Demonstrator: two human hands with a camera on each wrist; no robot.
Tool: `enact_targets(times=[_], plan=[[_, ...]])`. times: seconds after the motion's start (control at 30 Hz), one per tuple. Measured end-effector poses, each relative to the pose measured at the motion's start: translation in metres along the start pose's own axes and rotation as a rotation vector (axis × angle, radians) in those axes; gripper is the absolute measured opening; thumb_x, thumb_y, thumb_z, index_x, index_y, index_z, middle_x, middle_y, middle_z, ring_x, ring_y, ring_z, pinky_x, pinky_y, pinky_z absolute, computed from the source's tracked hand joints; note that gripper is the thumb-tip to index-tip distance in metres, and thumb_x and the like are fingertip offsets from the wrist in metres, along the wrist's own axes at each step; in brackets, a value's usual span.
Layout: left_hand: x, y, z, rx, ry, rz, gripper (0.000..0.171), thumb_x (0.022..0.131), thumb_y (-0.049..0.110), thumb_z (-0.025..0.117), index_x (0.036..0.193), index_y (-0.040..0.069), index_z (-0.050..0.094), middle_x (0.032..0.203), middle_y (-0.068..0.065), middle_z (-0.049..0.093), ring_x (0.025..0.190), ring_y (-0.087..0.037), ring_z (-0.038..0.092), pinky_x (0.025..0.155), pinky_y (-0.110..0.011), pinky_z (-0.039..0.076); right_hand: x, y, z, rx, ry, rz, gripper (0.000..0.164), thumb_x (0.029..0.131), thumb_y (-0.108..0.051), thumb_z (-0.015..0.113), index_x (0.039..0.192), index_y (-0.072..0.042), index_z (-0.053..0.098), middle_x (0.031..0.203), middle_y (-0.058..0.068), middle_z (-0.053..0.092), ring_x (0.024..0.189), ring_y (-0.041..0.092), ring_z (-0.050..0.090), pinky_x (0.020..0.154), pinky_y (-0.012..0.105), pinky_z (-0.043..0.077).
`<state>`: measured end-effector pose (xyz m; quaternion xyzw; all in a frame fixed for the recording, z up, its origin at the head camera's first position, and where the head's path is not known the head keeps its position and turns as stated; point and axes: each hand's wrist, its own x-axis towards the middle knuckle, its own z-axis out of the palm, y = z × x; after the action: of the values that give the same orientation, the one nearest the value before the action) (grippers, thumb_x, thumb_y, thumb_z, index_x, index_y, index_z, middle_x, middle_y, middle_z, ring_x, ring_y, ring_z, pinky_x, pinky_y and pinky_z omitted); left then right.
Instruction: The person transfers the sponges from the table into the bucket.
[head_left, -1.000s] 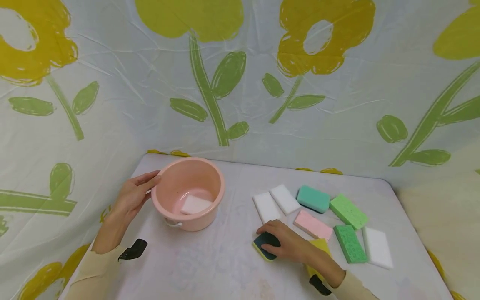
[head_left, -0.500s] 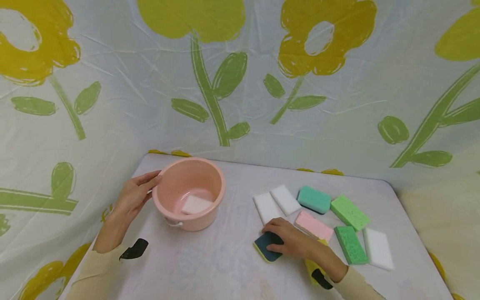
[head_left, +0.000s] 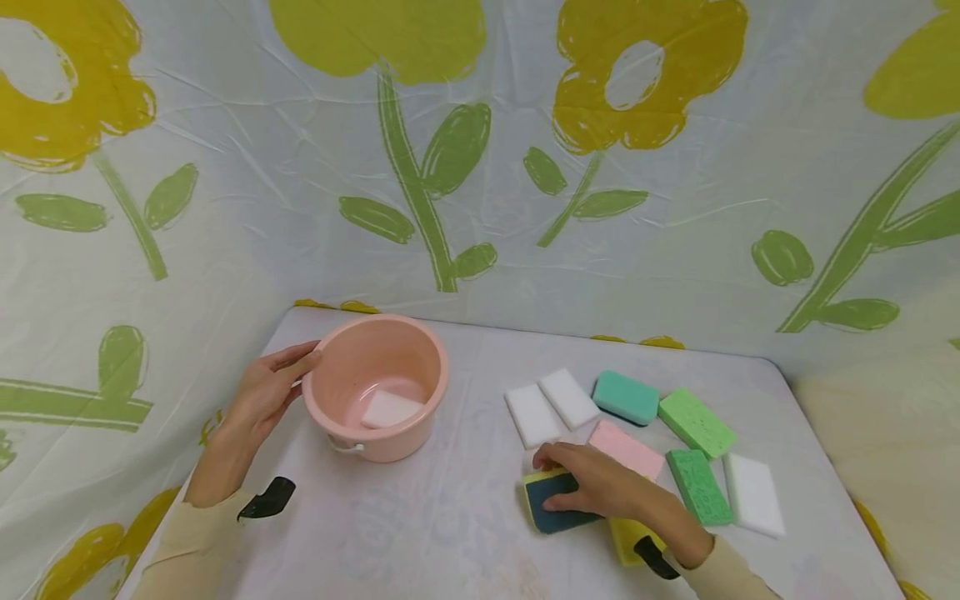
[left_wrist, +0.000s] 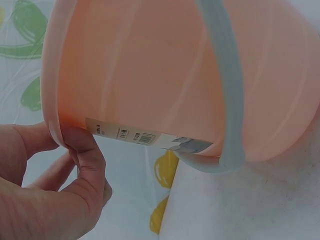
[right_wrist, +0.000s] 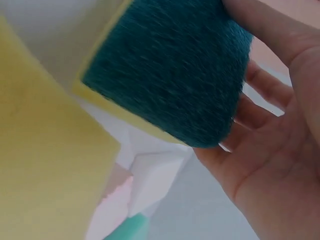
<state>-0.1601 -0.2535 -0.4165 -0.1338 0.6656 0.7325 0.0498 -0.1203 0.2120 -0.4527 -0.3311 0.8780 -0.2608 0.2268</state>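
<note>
My left hand [head_left: 262,396] pinches the left rim of a pink plastic bucket [head_left: 401,443], thumb on one side and fingers on the other in the left wrist view. The bucket stands on the table with a white sponge block [head_left: 392,409] lying inside. At the middle right, my right hand [head_left: 600,483] holds a yellow scrub sponge by its edges; its dark green scouring side [right_wrist: 170,70] faces the wrist camera. Partly under the right forearm lies a plain yellow sponge [head_left: 628,542], large at the left of the right wrist view.
Beyond the right hand lie two white blocks [head_left: 532,415], a pink sponge [head_left: 627,448] and a teal sponge [head_left: 626,397]. Further right are a light green sponge [head_left: 697,422], a darker green one [head_left: 699,487] and another white block [head_left: 753,495]. Flower-printed cloth [head_left: 480,183] walls the table.
My right hand has shifted a little rightward with the scrub sponge, which has turned and shows more of its dark green side. My left hand stays on the bucket rim.
</note>
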Motion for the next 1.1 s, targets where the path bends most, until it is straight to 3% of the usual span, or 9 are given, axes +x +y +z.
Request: enact_targets(times=[0.13,0.27,0.53,0.9,1.1], plan=[[0.001,0.000,-0.001,-0.005,-0.003,-0.004,0.062,0.086,0.026,0.070,0.137,0.000,0.047,0.110,0.007,0.062,0.098,-0.006,0.059,0.077,-0.017,0.052,-0.005,-0.003,-0.005,0.026,-0.041,-0.001,0.045,0.088,-0.036,0.067,0.124,-0.011,0.057,0.114,-0.002,0.059,0.100,0.013,0.056,0.086,0.031,0.051],[0.001,0.000,0.000,0.011,-0.001,-0.006,0.062,0.087,0.027,0.070,0.137,0.000,0.047,0.112,0.006,0.061,0.099,-0.007,0.058,0.078,-0.016,0.052,-0.009,-0.007,-0.010,0.021,-0.029,-0.018,0.039,0.089,-0.036,0.065,0.121,-0.013,0.059,0.112,-0.009,0.056,0.096,0.008,0.054,0.083,0.026,0.050],[0.001,0.000,0.000,0.021,0.000,-0.018,0.061,0.087,0.028,0.069,0.138,0.002,0.047,0.115,0.006,0.060,0.102,-0.007,0.057,0.079,-0.016,0.051,-0.006,-0.008,-0.016,0.065,0.055,-0.051,0.034,0.086,-0.038,0.069,0.111,-0.017,0.060,0.101,-0.008,0.060,0.088,0.007,0.055,0.079,0.027,0.051],[0.000,-0.001,0.000,0.005,0.010,-0.016,0.061,0.086,0.026,0.070,0.137,0.001,0.048,0.112,0.007,0.061,0.099,-0.006,0.058,0.078,-0.016,0.052,-0.003,-0.009,-0.020,0.115,0.218,-0.021,0.038,0.083,-0.045,0.070,0.111,-0.021,0.060,0.099,-0.011,0.061,0.088,0.010,0.058,0.077,0.030,0.054],[-0.001,-0.001,0.001,0.017,0.030,-0.029,0.062,0.086,0.028,0.070,0.138,0.003,0.048,0.117,0.004,0.058,0.100,-0.005,0.059,0.081,-0.015,0.051,0.002,-0.013,-0.025,0.172,0.286,-0.051,0.037,0.082,-0.040,0.072,0.109,-0.019,0.060,0.098,-0.008,0.062,0.087,0.014,0.060,0.075,0.031,0.055]])
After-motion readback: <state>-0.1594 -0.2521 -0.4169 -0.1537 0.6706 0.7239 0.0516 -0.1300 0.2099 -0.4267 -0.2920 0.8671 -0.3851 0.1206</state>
